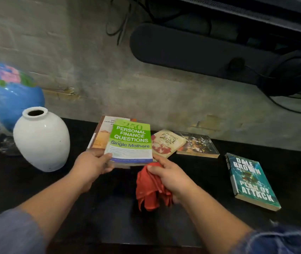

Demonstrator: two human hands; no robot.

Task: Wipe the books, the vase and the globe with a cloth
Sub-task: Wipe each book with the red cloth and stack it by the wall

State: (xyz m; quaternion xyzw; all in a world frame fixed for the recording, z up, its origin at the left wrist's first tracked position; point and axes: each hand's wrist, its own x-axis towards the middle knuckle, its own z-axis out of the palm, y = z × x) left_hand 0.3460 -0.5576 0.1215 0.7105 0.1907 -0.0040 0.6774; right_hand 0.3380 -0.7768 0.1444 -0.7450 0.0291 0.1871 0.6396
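The left hand (92,162) pinches the green book (130,142) by its near left corner, above a second book (100,136) on the black table (109,208). The right hand (169,175) is bunched round the red cloth (150,187), up against the green book's near right corner. Held that thinly, the book could slip, or swing left into the white vase (41,140) just beside it, with the globe (4,94) behind.

Left sleeve (8,233) grey-blue — right sleeve (278,241) darker blue, blurred.
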